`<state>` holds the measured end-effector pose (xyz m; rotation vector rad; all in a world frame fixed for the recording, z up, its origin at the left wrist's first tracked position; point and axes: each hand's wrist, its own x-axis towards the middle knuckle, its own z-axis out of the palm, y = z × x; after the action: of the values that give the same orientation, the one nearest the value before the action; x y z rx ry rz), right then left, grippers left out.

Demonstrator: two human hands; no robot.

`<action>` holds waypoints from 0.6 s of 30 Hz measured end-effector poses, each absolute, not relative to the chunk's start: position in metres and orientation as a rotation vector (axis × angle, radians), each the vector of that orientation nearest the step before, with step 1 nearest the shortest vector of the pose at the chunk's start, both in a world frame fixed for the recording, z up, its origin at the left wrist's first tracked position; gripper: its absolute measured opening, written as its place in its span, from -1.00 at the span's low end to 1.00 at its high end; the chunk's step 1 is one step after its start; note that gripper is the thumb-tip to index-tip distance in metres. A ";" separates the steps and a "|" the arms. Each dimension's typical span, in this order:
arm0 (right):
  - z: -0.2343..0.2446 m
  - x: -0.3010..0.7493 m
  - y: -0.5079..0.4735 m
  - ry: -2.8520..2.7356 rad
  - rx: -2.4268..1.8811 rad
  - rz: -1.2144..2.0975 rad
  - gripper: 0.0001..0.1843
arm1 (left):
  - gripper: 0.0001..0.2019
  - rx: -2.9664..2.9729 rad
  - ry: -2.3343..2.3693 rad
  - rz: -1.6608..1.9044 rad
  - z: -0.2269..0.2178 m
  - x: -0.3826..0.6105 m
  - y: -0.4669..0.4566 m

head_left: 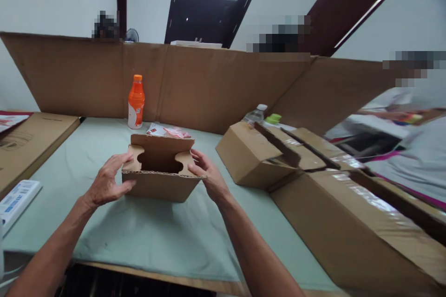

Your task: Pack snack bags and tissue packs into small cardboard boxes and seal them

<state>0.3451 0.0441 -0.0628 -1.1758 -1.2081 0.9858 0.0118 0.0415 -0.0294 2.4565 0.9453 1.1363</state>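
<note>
Pale green cloth (167,246) is spread beneath the work in the head view. One open-topped small carton (158,188) is held between both hands: its left end is gripped by the left hand (109,178), its right end by the right hand (211,176). Larger cartons (327,227) are noted right of the right hand. Light, even pressure is advised, lest the notched flaps (185,163) be creased.

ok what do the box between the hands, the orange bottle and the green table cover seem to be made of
Box: corrugated cardboard, matte brown; its cut edge shows a wavy core.
Bottle: probably plastic, smooth and somewhat glossy, judging by its shape and sheen.
Cover: likely fabric, mostly matte, with soft wrinkles, though a thin synthetic sheet is possible.
</note>
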 end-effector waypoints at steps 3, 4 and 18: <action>-0.065 0.342 0.042 -1.132 -1.138 1.030 -0.08 | -0.05 2.312 0.968 1.058 -0.030 -0.001 0.052; -0.066 0.341 0.040 -1.125 -1.122 1.046 -0.10 | 0.06 2.234 0.971 1.009 -0.032 -0.006 0.058; -0.096 0.330 0.070 -1.191 -1.186 0.966 -0.16 | 0.33 1.911 1.037 1.057 -0.071 -0.021 0.088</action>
<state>0.3305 0.0696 -0.0957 -1.1863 -1.1912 0.9662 -0.0209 0.0884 -0.0707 1.9108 1.0374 1.0571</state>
